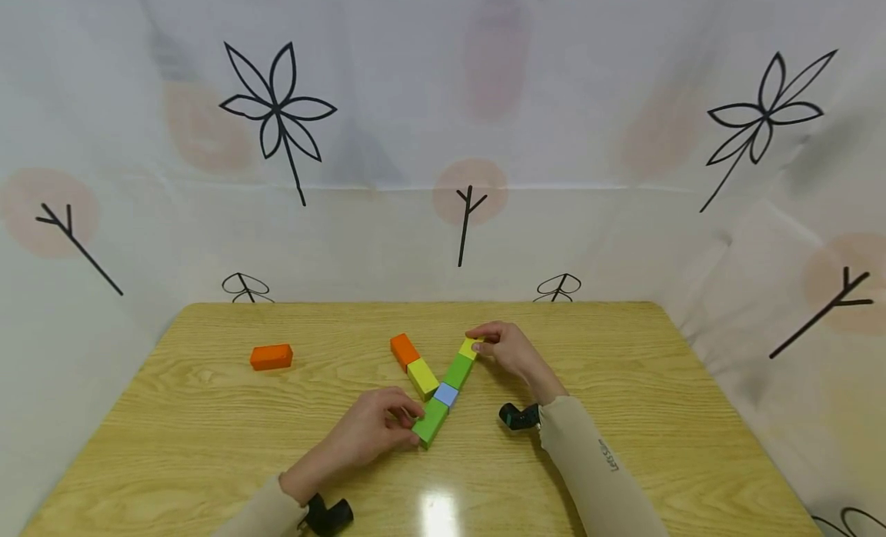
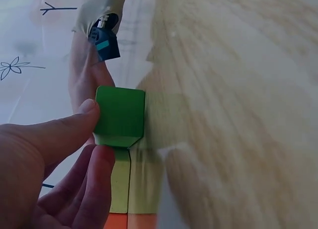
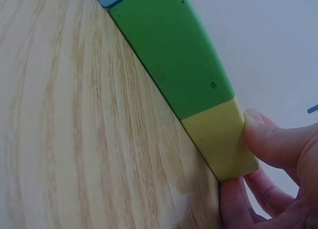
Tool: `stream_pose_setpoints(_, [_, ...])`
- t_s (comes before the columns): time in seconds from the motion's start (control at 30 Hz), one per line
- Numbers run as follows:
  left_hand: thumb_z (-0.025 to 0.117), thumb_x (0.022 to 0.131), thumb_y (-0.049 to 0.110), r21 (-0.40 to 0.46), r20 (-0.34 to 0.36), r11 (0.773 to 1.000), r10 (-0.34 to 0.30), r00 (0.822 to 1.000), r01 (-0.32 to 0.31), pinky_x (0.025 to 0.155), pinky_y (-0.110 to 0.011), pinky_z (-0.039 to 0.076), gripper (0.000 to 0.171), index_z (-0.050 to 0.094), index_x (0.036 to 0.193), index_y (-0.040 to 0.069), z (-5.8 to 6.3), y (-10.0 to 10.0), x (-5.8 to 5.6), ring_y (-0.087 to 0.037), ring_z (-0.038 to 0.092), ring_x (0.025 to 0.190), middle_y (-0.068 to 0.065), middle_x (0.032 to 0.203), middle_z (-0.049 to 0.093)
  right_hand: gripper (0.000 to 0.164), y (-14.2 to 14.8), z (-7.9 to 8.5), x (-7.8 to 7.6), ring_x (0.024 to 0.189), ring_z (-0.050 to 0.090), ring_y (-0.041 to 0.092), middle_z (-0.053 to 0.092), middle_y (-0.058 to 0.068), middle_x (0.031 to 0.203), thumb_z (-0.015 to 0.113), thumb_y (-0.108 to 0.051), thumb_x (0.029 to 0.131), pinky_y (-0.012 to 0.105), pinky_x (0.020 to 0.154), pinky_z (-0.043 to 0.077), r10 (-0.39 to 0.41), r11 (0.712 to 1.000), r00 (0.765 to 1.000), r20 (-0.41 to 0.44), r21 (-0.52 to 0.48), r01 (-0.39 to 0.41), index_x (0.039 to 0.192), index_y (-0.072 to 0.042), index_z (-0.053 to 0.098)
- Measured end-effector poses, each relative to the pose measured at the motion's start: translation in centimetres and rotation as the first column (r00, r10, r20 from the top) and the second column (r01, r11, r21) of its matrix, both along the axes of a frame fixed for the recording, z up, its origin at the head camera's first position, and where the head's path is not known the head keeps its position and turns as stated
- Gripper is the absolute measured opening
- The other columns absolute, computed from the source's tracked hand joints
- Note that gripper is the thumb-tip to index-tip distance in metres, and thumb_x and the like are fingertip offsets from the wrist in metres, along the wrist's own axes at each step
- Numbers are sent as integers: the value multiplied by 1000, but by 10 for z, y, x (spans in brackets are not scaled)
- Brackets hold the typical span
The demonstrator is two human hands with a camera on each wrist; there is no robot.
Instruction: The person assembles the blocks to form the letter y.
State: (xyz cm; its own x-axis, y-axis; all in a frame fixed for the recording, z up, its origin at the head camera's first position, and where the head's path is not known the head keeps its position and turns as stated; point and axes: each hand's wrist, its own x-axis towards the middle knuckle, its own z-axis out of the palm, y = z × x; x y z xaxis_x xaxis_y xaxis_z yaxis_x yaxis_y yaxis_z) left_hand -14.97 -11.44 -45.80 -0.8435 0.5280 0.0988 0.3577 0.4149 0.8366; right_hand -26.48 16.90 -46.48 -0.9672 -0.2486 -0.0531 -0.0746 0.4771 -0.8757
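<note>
Wooden blocks form a slanting row: a near green block (image 1: 431,423), a blue block (image 1: 446,395), a second green block (image 1: 457,371) and a small yellow block (image 1: 468,348) at the far end. My left hand (image 1: 377,425) holds the near green block by its outer end, thumb on one side and fingers on another. At the opposite end, my right hand (image 1: 511,351) pinches the yellow block between thumb and fingers. In the right wrist view that yellow block (image 3: 221,139) touches the green one. A longer yellow block (image 1: 423,378) and an orange block (image 1: 404,352) branch off left beside the blue block.
A loose orange block (image 1: 271,357) lies farther left on the wooden table (image 1: 208,421). White cloth (image 1: 374,237) with drawn plants hangs behind the table and along its sides. Each wrist carries a small dark camera (image 1: 519,417).
</note>
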Motion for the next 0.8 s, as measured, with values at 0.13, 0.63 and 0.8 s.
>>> stream_pose_setpoints(0.13, [81,83,6,-27,-34,1000,2,999,-3,76,-26,56,25,74,106,13,2,-4,-2,-10,64,88,4,100,68,25,-1,-1,0,112,58,29,60,13,130,67,-5,95,34,83,51,-8,1000,1000,1,6,8,119,-7,73])
stream_pose_setpoints(0.63, [75,88,4,-84,-154,975,193,969,-208,70,-26,56,16,74,101,12,8,-42,-17,-10,63,84,0,99,69,25,-2,-1,1,113,58,29,61,13,129,66,-4,95,35,86,52,-11,1000,1000,-6,1,11,119,-7,73])
stream_pose_setpoints(0.8, [76,88,6,-106,-233,943,284,930,-314,71,-28,56,15,74,101,13,5,-63,-23,-12,63,85,5,97,67,25,-1,-1,1,113,58,30,60,14,129,65,-4,96,33,83,52,-5,1000,1000,-11,3,5,120,-5,72])
